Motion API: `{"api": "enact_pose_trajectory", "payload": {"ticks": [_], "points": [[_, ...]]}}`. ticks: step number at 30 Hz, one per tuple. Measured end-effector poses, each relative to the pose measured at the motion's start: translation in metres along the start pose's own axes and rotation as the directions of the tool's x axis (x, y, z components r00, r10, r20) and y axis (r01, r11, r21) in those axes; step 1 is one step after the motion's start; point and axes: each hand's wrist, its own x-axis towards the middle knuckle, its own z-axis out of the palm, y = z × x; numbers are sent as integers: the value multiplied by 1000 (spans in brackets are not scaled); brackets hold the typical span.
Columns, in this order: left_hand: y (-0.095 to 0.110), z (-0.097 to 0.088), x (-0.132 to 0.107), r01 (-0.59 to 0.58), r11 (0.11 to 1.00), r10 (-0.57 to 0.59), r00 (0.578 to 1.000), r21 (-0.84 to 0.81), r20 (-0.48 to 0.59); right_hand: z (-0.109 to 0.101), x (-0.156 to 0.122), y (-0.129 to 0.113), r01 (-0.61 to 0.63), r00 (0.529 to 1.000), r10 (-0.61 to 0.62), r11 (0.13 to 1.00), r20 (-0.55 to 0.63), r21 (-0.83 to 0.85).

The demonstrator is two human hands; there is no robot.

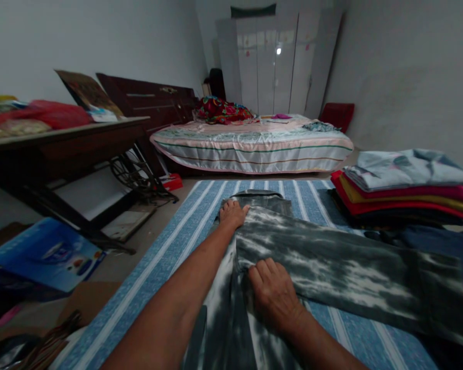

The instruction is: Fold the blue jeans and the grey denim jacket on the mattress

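Note:
A grey-and-white tie-dye shirt lies on the blue striped sheet, its collar end away from me and one long sleeve stretched out to the right. My left hand presses on the shirt near the shoulder, fingers spread over the cloth and thumb apart. Closer to me, my right hand has its fingers curled on the lower edge of the sleeve, near where it joins the body. The fingertips of the right hand are hidden in the cloth. The shirt's near part runs out of view beneath my forearms.
A stack of folded clothes stands on the right, with dark clothes beside it. The blue striped sheet spreads underneath. Ahead are a bed and a wardrobe. At left, a table stands above a blue box.

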Motion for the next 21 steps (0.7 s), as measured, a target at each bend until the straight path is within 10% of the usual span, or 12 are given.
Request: {"api": "enact_pose_trajectory", "payload": {"ticks": [7, 15, 21], "points": [[-15, -36, -17, -157, 986, 158, 987, -50, 14, 3, -2, 1, -48, 999, 48, 999, 21, -22], [-70, -47, -159, -499, 810, 533, 845, -308, 32, 8, -3, 3, -66, 998, 66, 998, 6, 19], [-68, -33, -206, -384, 818, 438, 898, -429, 32, 6, -4, 2, -84, 996, 84, 996, -8, 22]]}}
